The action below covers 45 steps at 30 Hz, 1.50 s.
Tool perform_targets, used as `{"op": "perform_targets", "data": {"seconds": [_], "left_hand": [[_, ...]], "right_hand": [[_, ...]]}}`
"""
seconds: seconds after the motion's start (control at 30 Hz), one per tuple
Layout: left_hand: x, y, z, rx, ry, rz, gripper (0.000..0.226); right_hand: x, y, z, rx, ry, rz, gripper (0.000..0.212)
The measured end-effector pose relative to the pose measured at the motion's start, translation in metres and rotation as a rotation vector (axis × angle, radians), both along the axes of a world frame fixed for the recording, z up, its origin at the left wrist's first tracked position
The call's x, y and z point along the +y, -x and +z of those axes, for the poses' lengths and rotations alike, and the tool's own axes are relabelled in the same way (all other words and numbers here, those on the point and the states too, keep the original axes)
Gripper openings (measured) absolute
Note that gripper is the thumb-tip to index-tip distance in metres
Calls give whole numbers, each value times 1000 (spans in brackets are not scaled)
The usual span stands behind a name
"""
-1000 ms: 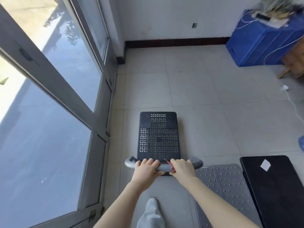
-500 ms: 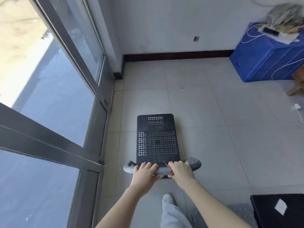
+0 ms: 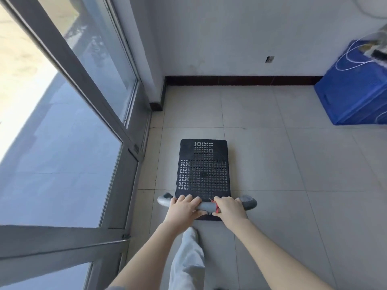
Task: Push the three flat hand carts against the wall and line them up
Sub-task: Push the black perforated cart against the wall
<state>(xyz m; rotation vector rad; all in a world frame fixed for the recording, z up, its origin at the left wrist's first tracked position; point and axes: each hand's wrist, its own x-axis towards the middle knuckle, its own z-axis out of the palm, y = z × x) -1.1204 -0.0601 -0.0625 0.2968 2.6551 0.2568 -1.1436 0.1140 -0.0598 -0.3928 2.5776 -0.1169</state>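
A black flat hand cart (image 3: 203, 168) with a perforated deck stands on the tiled floor in front of me, its long side pointing at the far wall. Its grey padded handle (image 3: 206, 205) runs across the near end, with a red band on it. My left hand (image 3: 183, 207) grips the handle left of centre and my right hand (image 3: 228, 207) grips it right of centre. About one and a half tile lengths of floor separate the cart's front edge from the white wall (image 3: 240, 38) with its dark skirting. The other two carts are out of view.
A glass door and window frame (image 3: 134, 147) run along the left, close to the cart's left side. A blue crate (image 3: 354, 88) with cables on top stands at the right against the wall. My leg in light trousers (image 3: 188, 258) steps behind the cart.
I have walked forward with the black cart, bringing it nearer the far wall. The grey and black carts at the lower right have dropped out of view. Both hands kept their grip.
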Motion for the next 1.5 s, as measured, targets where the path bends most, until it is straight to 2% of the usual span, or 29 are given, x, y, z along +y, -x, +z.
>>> {"op": "perform_targets", "data": {"seconds": [0.47,0.87,1.5], "left_hand": [[-20,243,-5,-29,-8,6,40],[-15,441,-1,-55,14,73,43],[-79,686,5,-94,-5,20,40]], "right_hand": [[-21,245,0,7,-32,10,31],[-19,455,-1,-37,-17,75,36],[-82,690,-2,-64,-33,35,37]]}}
